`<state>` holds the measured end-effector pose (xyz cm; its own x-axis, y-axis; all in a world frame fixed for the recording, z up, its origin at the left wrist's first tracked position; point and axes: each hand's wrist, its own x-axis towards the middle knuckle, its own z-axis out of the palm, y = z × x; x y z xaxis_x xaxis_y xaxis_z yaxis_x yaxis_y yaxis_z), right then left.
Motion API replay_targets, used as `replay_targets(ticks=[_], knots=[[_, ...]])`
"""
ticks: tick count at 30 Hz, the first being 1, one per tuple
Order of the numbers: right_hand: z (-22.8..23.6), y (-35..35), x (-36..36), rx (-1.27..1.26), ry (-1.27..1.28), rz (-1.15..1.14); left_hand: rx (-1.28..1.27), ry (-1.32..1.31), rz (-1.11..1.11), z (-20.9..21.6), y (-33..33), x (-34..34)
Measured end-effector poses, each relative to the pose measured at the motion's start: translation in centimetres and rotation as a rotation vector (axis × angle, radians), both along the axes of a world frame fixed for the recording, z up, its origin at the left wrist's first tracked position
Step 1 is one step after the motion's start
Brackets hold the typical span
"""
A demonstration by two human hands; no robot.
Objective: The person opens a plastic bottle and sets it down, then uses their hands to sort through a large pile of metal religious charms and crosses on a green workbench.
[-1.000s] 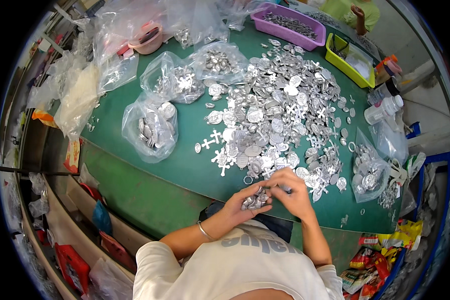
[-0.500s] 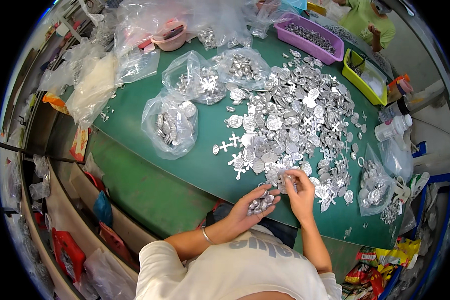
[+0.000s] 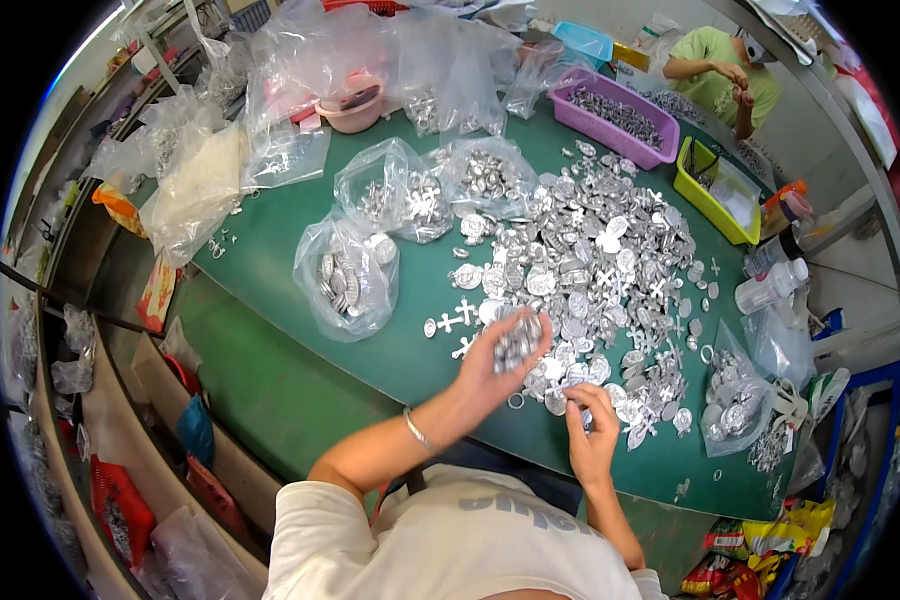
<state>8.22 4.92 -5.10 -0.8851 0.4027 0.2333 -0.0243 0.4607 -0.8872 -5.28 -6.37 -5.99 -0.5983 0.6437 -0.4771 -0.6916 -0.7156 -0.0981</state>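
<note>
- Across the middle of the workroom: one green tabletop, its near edge running in front of the person's waist.
- Beyond the far right corner: one co-worker in a light green shirt, hands raised close together.
- On the right half of the tabletop: one broad heap of loose silver-coloured medals and crosses, dense at the middle, scattered at the margins.
- Behind the heap: one purple plastic basket, filled with small metal parts.
- Right of the basket, set at a slant: one yellow-green tray, dark and pale contents.
- Left of the heap: three clear plastic bags of metal pieces, two behind, one nearer.
- Right of the heap: one further clear bag, similarly filled.
- Above the heap's near left edge: left hand, grip curled around a handful of medals, blurred.
- At the heap's near edge: right hand, thumb and fingertips drawn together; whether they pinch a piece cannot be told.
- Beside the tray's near end: one white bottle, tilted.
- On the left wrist: one silver-coloured bracelet.
- Just below the left hand: one small metal ring.
</note>
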Motion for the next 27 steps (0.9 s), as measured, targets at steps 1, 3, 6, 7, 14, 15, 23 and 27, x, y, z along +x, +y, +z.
replay_targets(ticks=[1, 3, 6, 7, 14, 15, 23, 27], knots=[[-0.2, 0.1, 0.2, -0.018, -0.016, 0.009, 0.010, 0.034, 0.046, -0.1, 0.7, -2.6], [0.2, -0.1, 0.5, -0.070, -0.026, 0.025, 0.043, 0.069, 0.175, -1.1, 1.9, -8.5], [-1.0, 0.7, 1.2, -0.190, 0.000, -0.031, -0.212, 0.079, 0.435, -1.9, 5.7, -18.0], [-1.8, 1.3, 1.5, -0.208, 0.004, -0.044, -0.305, 0.139, 0.455, -1.6, 6.8, -20.2], [-2.3, 1.9, 1.3, -0.346, -0.020, -0.024, -0.490, 0.396, 0.408, 1.7, 5.8, -21.3], [-2.6, 1.9, 1.3, -0.338, -0.020, -0.007, -0.518, 0.450, 0.302, 1.0, 4.7, -20.9], [-2.8, 1.2, 1.5, -0.359, -0.076, -0.003, -1.249, 1.451, -0.083, -0.8, -7.6, -8.9], [-3.2, 0.8, 1.0, -0.353, -0.073, 0.036, -1.823, 1.741, -0.182, -3.3, -10.1, -3.6]])
